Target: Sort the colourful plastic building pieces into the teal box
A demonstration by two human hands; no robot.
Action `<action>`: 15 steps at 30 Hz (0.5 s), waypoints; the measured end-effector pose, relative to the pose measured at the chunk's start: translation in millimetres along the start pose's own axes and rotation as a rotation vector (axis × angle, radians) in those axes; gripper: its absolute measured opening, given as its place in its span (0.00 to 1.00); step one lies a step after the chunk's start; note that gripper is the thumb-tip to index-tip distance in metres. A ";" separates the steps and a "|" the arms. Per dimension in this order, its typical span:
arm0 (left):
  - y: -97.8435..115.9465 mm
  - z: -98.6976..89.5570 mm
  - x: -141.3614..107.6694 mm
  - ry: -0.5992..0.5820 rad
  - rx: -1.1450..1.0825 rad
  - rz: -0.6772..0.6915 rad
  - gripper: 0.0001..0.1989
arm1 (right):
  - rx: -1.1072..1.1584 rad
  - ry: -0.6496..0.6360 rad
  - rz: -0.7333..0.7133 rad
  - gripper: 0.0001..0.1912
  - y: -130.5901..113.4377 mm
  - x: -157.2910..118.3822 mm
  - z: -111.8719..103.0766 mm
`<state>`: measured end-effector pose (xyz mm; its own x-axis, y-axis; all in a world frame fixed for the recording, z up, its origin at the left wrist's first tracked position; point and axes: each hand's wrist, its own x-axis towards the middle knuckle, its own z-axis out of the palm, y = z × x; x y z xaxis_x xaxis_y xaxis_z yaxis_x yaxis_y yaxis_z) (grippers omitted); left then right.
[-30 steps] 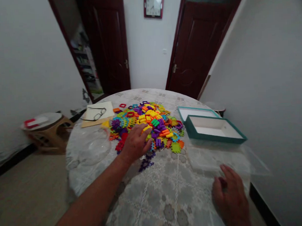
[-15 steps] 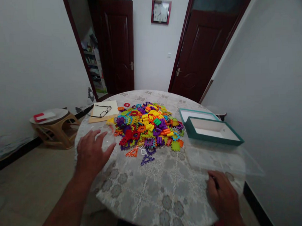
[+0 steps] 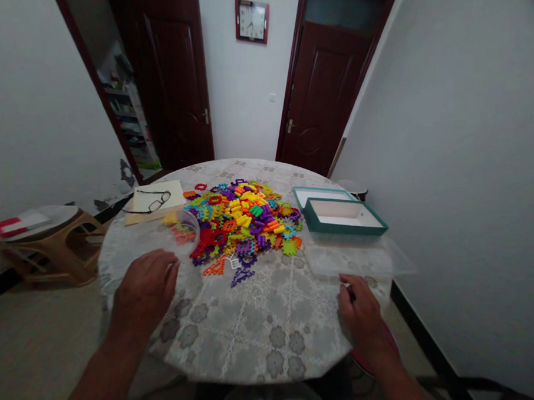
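A large heap of colourful plastic pieces (image 3: pixel 245 215) lies on the round table, yellow, purple, green and orange ones on top. Left of it a clear round tub (image 3: pixel 193 230) lies tipped, with a few orange and yellow pieces seen through it. My left hand (image 3: pixel 144 288) rests near the tub, its fingers curled together and nothing visible in them. Over the right part of the table is my right hand (image 3: pixel 359 302), fingers curled, just below a clear plastic lid or tray (image 3: pixel 349 256); whether it holds anything is too dark to tell.
Eyeglasses (image 3: pixel 154 202) lie on papers (image 3: pixel 176 191) at the back left. An open green box (image 3: pixel 345 226) and its lid (image 3: pixel 298 193) stand on the right. A wooden stool (image 3: pixel 61 250) is beyond the table's left edge (image 3: pixel 102 272).
My left hand has moved down from the tub and its spread fingers have closed. The whole view has shifted, so the table and its items sit further left. My right hand stays curled.
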<state>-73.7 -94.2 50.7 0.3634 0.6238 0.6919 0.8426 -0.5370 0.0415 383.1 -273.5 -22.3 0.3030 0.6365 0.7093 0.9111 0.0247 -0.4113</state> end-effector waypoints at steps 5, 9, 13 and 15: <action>86.9 -4.2 3.0 -0.006 -0.230 0.306 0.08 | 0.235 -0.117 -0.218 0.28 -73.6 -10.3 -10.8; 153.7 7.7 -3.5 -0.062 -0.416 0.473 0.14 | 0.269 -0.298 -0.342 0.32 -110.5 -10.7 -16.0; 188.2 18.3 -8.8 -0.073 -0.541 0.557 0.14 | 0.118 -0.417 -0.327 0.18 -105.4 -7.3 -23.9; 194.4 19.1 -4.7 -0.062 -0.553 0.580 0.15 | 0.084 -0.437 -0.290 0.11 -91.1 -2.3 -31.3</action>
<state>95.9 -190.7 41.8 0.7179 0.1810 0.6722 0.2000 -0.9785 0.0499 308.1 -301.3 31.5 -0.1196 0.8557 0.5034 0.9092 0.2981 -0.2906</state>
